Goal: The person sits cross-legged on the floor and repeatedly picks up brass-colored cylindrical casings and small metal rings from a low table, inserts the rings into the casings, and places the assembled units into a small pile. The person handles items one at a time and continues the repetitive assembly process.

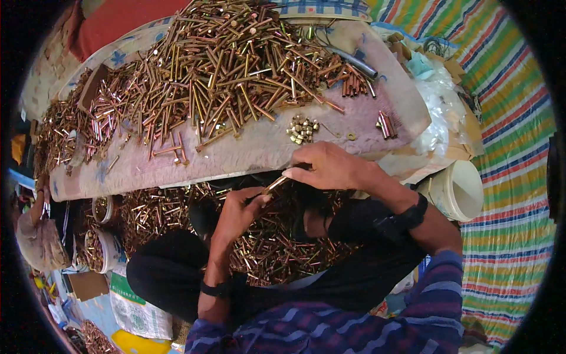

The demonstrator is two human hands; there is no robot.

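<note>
A slim, brassy metal bolt (pixel 275 184) slants between my two hands, over the near edge of the cloth-covered table. My left hand (pixel 239 213) is closed, pinching its lower end between thumb and fingers. At the upper end, the thumb and fingertips of my right hand (pixel 331 166) close on it; whether a small part sits under those fingertips is hidden. Just beyond my right hand lies a small pile of brass-coloured nuts (pixel 303 130). A flat washer (pixel 351 136) rests to the right of the pile, and a few short metal sleeves (pixel 386 125) lie farther right.
A large heap of long bolts (pixel 236 65) covers the table's far side. More bolts (pixel 277 253) fill the space below, around my legs. A white bucket (pixel 463 192) stands at right, beside a striped sheet (pixel 513 177). Another person's hand (pixel 40 203) shows at far left, near small buckets (pixel 103 251).
</note>
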